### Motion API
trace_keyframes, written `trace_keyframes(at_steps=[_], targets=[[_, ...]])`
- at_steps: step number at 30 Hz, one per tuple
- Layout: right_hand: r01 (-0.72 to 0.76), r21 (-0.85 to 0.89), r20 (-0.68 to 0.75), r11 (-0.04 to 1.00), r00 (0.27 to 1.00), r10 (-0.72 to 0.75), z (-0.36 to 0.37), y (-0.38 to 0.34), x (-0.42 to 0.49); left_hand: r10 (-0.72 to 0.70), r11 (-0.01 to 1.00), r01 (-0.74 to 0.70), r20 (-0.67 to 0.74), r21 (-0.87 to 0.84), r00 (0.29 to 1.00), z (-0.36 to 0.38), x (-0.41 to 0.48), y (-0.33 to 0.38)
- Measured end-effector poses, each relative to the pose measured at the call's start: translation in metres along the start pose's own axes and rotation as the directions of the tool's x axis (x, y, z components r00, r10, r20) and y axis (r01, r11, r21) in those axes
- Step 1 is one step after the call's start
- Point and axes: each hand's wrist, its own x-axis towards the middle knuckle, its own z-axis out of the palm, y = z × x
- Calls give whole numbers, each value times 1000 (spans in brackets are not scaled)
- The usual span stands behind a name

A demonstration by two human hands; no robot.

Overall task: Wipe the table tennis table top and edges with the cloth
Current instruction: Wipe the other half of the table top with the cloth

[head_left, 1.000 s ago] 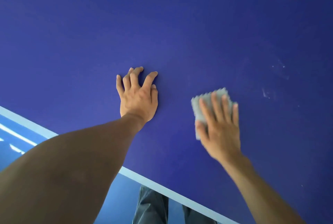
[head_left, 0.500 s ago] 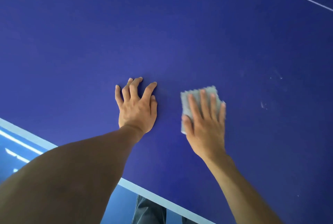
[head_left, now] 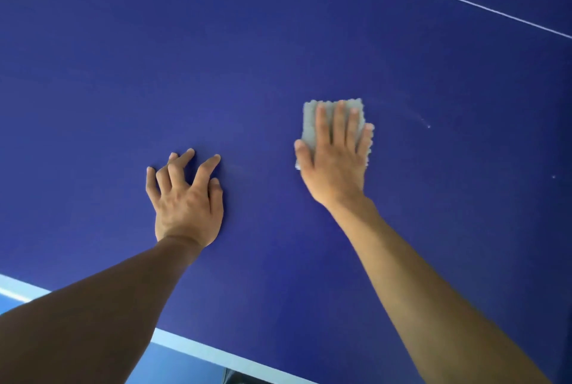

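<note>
Right hand (head_left: pixel 335 167) flat, fingers straight, pressing the grey cloth (head_left: pixel 309 127) onto the blue worktop (head_left: pixel 123 74), centre-right of frame. The flat palm likely spreads wiping pressure. Left hand (head_left: pixel 185 204), lower centre, holds nothing: fingers arched, tips on the worktop, probably bracing the lean. White specks (head_left: pixel 428 126) just right of the cloth look unwiped. Pale edge stripe (head_left: pixel 216 352) at lower left.

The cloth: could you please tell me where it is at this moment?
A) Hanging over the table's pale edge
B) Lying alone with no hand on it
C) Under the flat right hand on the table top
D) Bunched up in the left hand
C: the right hand presses the grey cloth onto the blue table top with straight fingers, while the left hand rests apart on the table, holding nothing.
</note>
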Motion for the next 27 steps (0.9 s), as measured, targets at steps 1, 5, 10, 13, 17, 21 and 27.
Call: trace_keyframes(at_steps=[1, 5, 10, 13, 17, 21, 27], targets=[[91, -7, 1, 996, 996, -91, 5, -11, -10, -6, 1000, 6, 0, 0, 1000, 0, 0, 0], [190, -4, -23, 982, 981, -190, 19, 7, -83, -50, 999, 50, 23, -1, 999, -3, 1, 6], [-136, -4, -12, 991, 991, 136, 5, 100, -122, -45, 999, 45, -10, 15, 999, -17, -1, 17], [-472, 95, -18, 876, 879, 476, -16, 128, -63, 30, 1000, -29, -59, 11, 998, -24, 15, 30], [-449, 146, 16, 882, 892, 451, -18, 69, 9, 127, 992, -128, -17, -23, 992, -18, 52, 65], [87, 58, -3, 995, 996, -87, 3, 7, -27, 46, 998, -44, 32, -48, 998, 5, 68, 81], [-148, -22, -43, 989, 988, 147, -4, 104, -71, 46, 998, -43, 66, -41, 997, 11, 68, 79]])
